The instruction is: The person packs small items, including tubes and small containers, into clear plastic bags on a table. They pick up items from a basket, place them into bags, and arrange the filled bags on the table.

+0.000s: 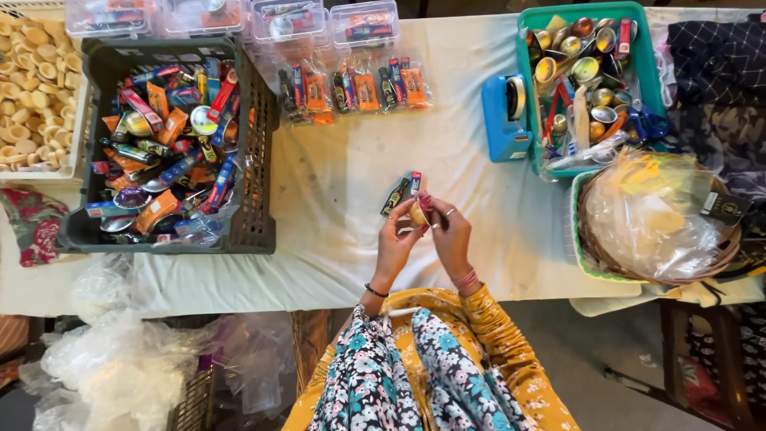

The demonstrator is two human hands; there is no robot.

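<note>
The person's two hands meet over the middle of the white cloth-covered tabletop (471, 160), close to its near edge; the left hand (396, 239) and the right hand (449, 231) are both closed around a little bunch of things: a small round tan clay cup (417, 213), a small dark green packet (395, 196) and a small red and blue packet (415, 183); the packets stick up past the fingertips and the cup sits between the two hands. To do this well, I think the fingers should pinch the bunch firmly but gently, since a clay cup could chip, and keep the packets lined up side by side so none slips out.

Now the boxes and baskets. At the left edge sits a dark grey plastic crate (257, 144); it is heaped with small bright packets, little bottles and shiny round tins. At the far left corner a white tray (76, 156) holds many more tan clay cups. Along the far edge stand clear plastic boxes with lids (363, 24); just in front of them lie small clear bags of packed sets (359, 89). Near the far right corner a teal plastic basket (523, 96) holds gold and silver little bowls and some tools; a blue tape holder (504, 120) stands touching its left side. At the right edge a round woven basket (722, 251) holds crinkly clear bags.
</note>
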